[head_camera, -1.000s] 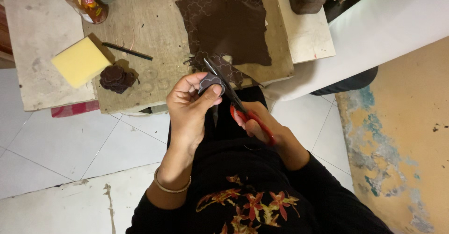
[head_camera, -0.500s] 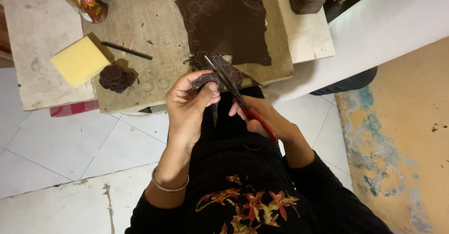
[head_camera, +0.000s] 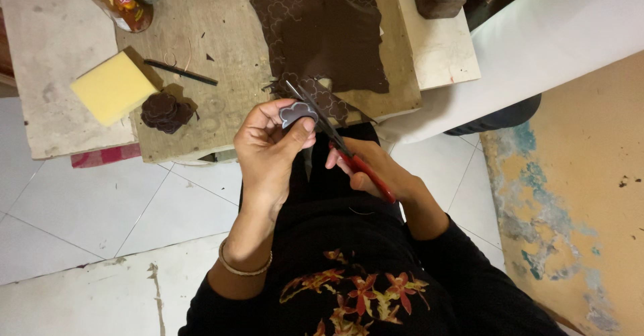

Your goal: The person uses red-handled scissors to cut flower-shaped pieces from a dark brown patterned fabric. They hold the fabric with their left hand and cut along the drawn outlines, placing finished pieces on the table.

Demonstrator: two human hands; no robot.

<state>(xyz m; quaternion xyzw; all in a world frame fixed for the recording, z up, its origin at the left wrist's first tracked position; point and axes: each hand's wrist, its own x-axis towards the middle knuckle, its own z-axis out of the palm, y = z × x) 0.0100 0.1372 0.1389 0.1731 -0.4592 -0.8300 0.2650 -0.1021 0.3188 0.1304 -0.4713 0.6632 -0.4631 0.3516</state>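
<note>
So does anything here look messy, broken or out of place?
Nothing looks broken or spilled. The left hand holds a small scalloped piece against the red-handled scissors in the right hand. The brown sheet on the wooden board has ragged cut edges, and the yellow sponge sits askew.

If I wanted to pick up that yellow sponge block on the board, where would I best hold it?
Take the yellow sponge block by its two long side faces, coming down from above. It lies flat on the wooden board with its broad top face up, so only the sides offer a grip. The edge towards the stack of brown cut shapes and the thin dark stick is crowded; the other sides look freer.
</note>
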